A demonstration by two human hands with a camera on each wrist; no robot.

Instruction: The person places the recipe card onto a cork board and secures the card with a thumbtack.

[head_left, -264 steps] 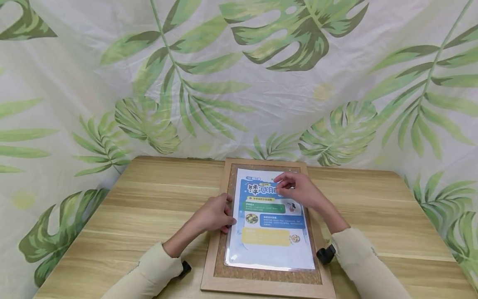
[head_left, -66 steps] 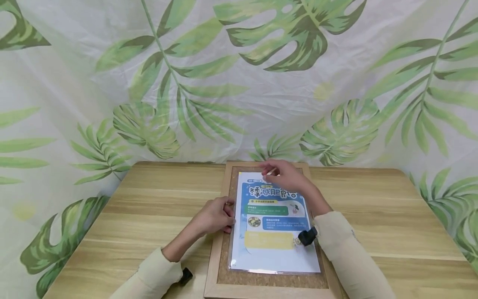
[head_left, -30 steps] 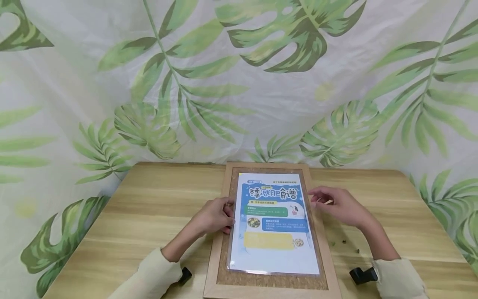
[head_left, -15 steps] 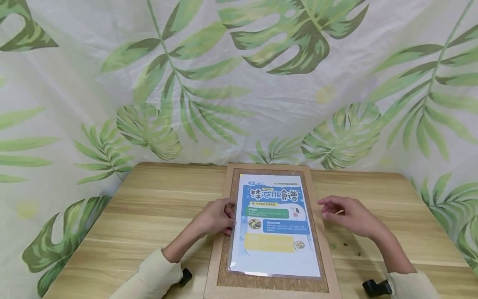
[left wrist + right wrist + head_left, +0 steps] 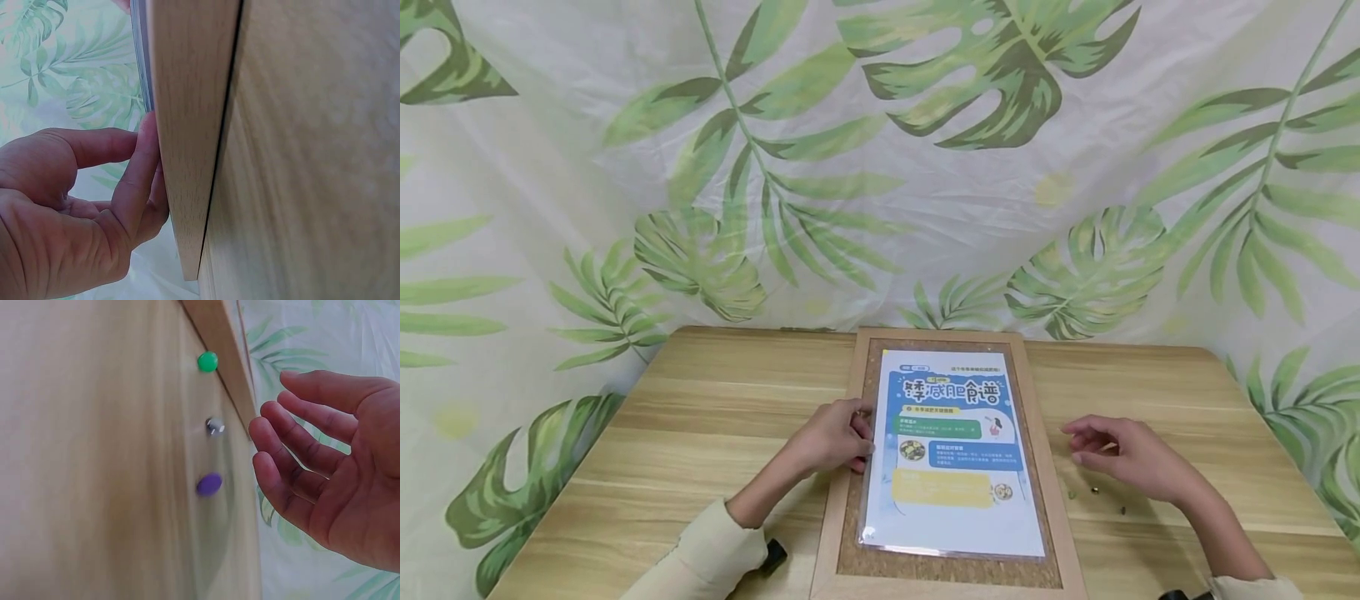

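A laminated poster [image 5: 955, 525] with blue, green and yellow print lies on a wood-framed corkboard [image 5: 947, 567]. My left hand [image 5: 835, 437] rests at its left edge, fingertips touching sheet and frame; in the left wrist view the thumb and finger [image 5: 128, 194] meet at the frame's inner edge. My right hand [image 5: 1131, 454] hovers right of the board, fingers loosely bent and holding nothing. Below it on the table lie three thumbtacks: a green thumbtack [image 5: 207, 361], a silver thumbtack [image 5: 215, 426] and a purple thumbtack [image 5: 209, 484]. A small yellow spot [image 5: 885, 352] shows at the poster's top left corner.
The wooden table [image 5: 722, 400] extends to both sides of the board. Behind it hangs a leaf-patterned cloth [image 5: 820, 167]. A black wrist camera [image 5: 772, 557] sits under the left sleeve, close to the table.
My right hand has gone from the poster's top edge to the right, past the frame, then down over the thumbtacks. The left hand has stayed at the poster's left edge.
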